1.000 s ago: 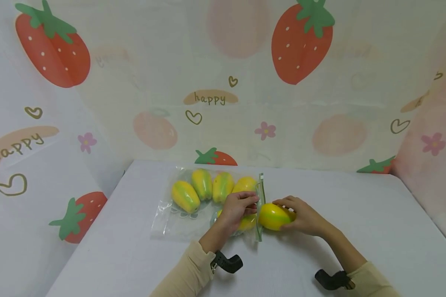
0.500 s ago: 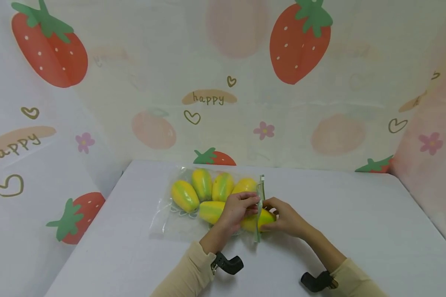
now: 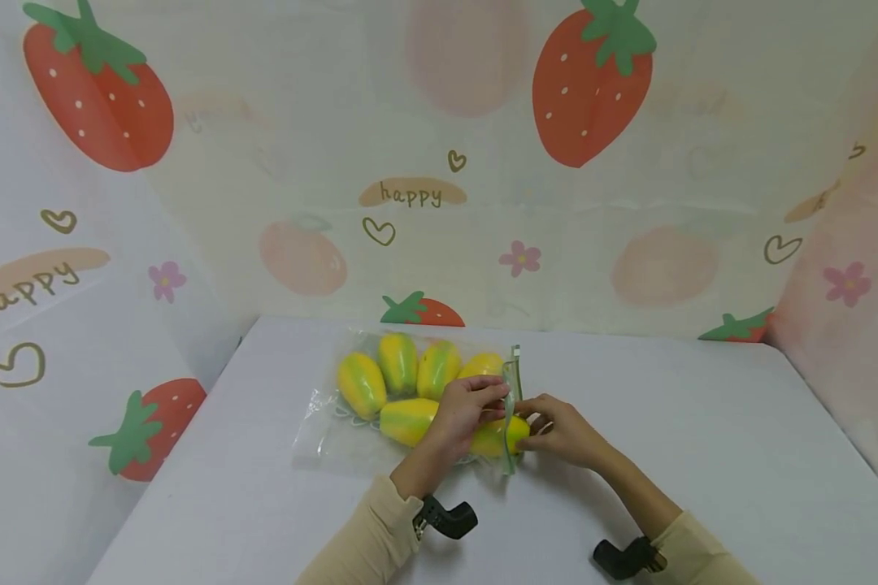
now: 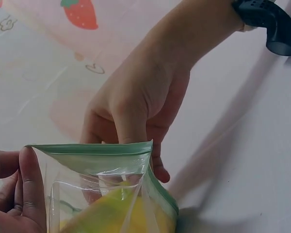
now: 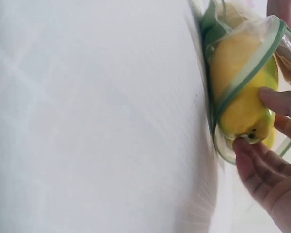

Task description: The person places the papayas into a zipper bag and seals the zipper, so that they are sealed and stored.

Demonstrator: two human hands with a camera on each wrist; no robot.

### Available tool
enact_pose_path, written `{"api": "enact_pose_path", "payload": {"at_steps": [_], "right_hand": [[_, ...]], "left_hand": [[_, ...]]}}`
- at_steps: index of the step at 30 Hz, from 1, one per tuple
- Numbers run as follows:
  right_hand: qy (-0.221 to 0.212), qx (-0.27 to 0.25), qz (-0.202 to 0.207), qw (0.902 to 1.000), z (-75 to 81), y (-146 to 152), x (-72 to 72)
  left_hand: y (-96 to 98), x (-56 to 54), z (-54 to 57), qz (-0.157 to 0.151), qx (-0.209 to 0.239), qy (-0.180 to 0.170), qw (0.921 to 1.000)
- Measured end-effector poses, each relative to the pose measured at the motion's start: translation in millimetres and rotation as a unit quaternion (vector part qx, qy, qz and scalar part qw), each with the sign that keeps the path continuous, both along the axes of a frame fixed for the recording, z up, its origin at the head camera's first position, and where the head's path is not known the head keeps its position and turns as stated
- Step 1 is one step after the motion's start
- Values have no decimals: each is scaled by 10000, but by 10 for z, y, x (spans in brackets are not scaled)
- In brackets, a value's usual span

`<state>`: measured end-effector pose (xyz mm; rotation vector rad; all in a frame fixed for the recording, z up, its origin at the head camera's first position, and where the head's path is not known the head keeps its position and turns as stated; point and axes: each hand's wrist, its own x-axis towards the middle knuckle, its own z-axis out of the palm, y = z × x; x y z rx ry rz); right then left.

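Note:
A clear zip bag (image 3: 322, 443) with a green zip edge lies on its side, its mouth toward the right. Its edge is pinched between thumb and fingers of my left hand (image 3: 461, 414). At that mouth, my right hand (image 3: 567, 431) holds the near end of a yellow-green papaya (image 5: 247, 111), fingertips around its tip. Most of this papaya sits inside the bag, partly behind the left hand in the head view. Another papaya (image 3: 407, 420) lies deeper in, left of the left hand. Several more, among them one papaya (image 3: 362, 385) at the left, line the bag's far side.
The bag rests on a white-covered table (image 3: 666, 398). Behind it stands a cloth backdrop (image 3: 483, 227) printed with strawberries, hearts and flowers, which also wraps both sides. A black wrist camera (image 3: 449, 517) sits at the left sleeve and another camera (image 3: 625, 558) at the right.
My right hand has moved left, pushing the papaya from outside the mouth into the bag. The papaya ahead of it has shifted left. My left hand keeps its grip on the edge.

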<state>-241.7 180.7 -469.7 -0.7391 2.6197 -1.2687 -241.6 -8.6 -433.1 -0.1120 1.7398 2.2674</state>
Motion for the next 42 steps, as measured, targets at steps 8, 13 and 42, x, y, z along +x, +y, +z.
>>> {"api": "enact_pose_path", "payload": {"at_steps": [8,13,42], "right_hand": [[-247,-567,-252,9978,-72,-102,53],[-390,-879,91,9953,-78,-153,62],[-629,-747,-623,9933,54,135,-174]], "left_hand": [[-8,2,-15,-10,50,20,10000],[-3,-3,-21,58,76,-33,9999],[-25,-6,-15,-11,-91,-242,9997]]}}
